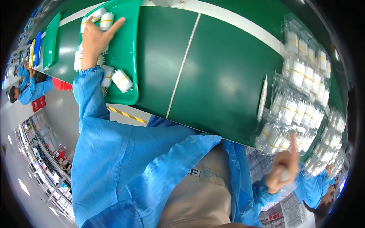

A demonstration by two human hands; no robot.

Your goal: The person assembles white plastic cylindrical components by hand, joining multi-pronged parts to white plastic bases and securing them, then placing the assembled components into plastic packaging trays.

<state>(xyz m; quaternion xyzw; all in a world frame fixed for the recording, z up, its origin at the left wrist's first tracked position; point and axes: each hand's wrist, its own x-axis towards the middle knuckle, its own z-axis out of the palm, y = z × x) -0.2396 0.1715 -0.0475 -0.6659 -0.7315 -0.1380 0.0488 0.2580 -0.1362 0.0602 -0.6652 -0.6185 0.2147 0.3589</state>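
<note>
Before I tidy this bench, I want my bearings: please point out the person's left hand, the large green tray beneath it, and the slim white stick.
Left hand (94,40), head view: back of the hand.
Green tray (124,49), head view: bare floor, right side.
Slim white stick (262,99), head view: middle of its length.

A hand could pass over the smooth dark-green tabletop (224,72) from 12 to 2 o'clock. The bright-green plastic tray (129,49) bounds it at 11 o'clock; a slim whitish stick (262,99) and clear plastic trays (300,128) of yellow-banded white cylinders (297,73) obstruct 3 o'clock.
</note>
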